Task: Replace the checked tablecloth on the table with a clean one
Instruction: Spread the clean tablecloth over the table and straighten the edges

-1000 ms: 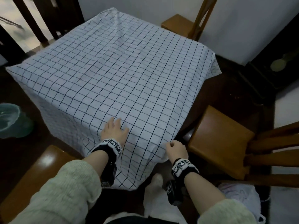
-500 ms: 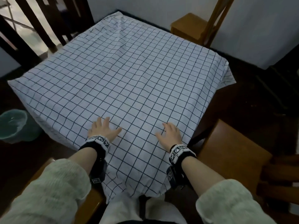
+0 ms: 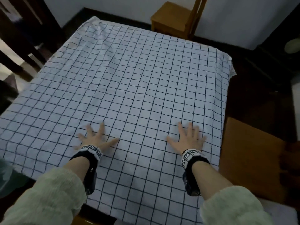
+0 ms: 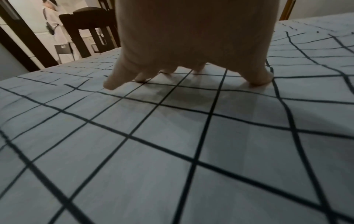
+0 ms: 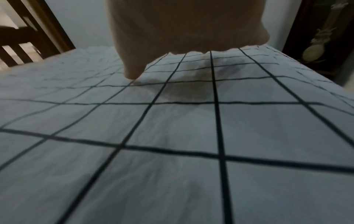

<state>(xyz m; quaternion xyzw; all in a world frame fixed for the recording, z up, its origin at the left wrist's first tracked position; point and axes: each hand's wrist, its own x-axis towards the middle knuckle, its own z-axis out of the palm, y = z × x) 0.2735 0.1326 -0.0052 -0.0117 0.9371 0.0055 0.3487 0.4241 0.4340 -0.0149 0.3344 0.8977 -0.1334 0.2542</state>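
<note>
A white tablecloth (image 3: 129, 82) with a dark checked grid covers the whole table and hangs over its edges. My left hand (image 3: 95, 138) lies flat on the cloth near the front, fingers spread. My right hand (image 3: 188, 138) lies flat on it too, further right, fingers spread. In the left wrist view the left hand (image 4: 189, 45) presses its fingertips onto the cloth (image 4: 172, 151). From the right wrist camera, the right hand (image 5: 184, 30) rests on the cloth (image 5: 172, 151) with the thumb down. Neither hand holds a fold.
A wooden chair (image 3: 177, 18) stands beyond the far edge against the wall. A wooden seat (image 3: 248, 156) sits close on the right. Dark furniture (image 3: 24, 30) fills the back left, and a dark cabinet (image 3: 284, 46) the right. A person (image 4: 55, 34) stands in the doorway.
Both hands moved from the near edge up onto the tabletop and apart. The right hand let go of the cloth's corner and now lies flat. The view shifted forward over the table.
</note>
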